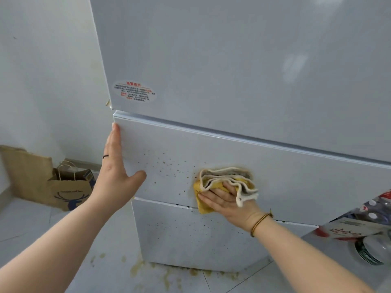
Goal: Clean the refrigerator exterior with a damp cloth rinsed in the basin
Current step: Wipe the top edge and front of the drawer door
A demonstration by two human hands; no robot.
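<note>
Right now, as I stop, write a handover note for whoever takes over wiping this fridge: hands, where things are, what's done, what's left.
Left hand: flat, fingers straight, braced on the left edge of the middle door.
Right hand: presses the folded yellow-and-white cloth flat against that door, near its lower edge.
Done: wiping is under way, and the door right of the cloth looks free of spots.
Left: brown specks left of the cloth, and more on the lower door.
The basin is not in view.
</note>
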